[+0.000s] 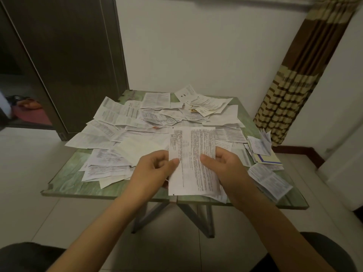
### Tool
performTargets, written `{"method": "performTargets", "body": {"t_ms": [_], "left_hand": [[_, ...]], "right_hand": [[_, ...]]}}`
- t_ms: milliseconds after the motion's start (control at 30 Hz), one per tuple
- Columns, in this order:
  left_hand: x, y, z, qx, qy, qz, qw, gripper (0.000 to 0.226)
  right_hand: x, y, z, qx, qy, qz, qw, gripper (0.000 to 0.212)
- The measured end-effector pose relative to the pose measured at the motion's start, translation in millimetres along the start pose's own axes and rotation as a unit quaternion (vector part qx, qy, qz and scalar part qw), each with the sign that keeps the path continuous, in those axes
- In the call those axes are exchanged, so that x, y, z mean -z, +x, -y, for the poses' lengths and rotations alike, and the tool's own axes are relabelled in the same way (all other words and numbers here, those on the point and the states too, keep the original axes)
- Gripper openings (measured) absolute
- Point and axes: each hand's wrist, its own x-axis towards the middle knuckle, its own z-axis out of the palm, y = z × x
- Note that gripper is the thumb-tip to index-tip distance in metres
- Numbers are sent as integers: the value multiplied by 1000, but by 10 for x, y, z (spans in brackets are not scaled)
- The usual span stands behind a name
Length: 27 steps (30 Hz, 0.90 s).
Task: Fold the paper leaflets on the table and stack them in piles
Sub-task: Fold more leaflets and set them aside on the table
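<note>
A printed white leaflet [193,154] is held upright above the near edge of the table, its text side facing me. My left hand [152,170] pinches its left edge with thumb on the front. My right hand [223,165] grips its right edge the same way. Several unfolded leaflets [125,122] lie scattered in a loose heap over most of the green table [66,177]. At the right edge sit a pile of folded leaflets [259,148] and another folded pile [272,181] nearer to me.
The small square table has a chipped front-left corner [49,186] and metal legs [149,214] underneath. A dark door [64,55] stands at the left, a striped curtain [294,85] at the right, a white wall behind. My knees show at the bottom corners.
</note>
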Motion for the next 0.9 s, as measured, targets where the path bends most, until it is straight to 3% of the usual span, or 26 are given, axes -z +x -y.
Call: {"method": "performTargets", "body": {"t_ms": [167,400,533,700,800,900], "left_hand": [[28,43,36,9,-7,-34,999,29],[92,54,44,48,-93,-56,993,29],[142,62,62,73,-150,-62,984,18],[227,16,106,77,-105,-37,991,15],[356,23,137,80,-87,-75,990,10],[473,18,171,82,-87,-107,987,7]], "right_hand": [[16,37,-20,-43,20,32,998,22],[-107,76,-36,19,-6,32,999,36],[-212,114,-14,45,4,51,998,42],[-379,239,-89,108,-32,62,992,46],[-531,276,-45,94,-16,101,990,39],[-608,290,13,23,31,133,990,30]]}}
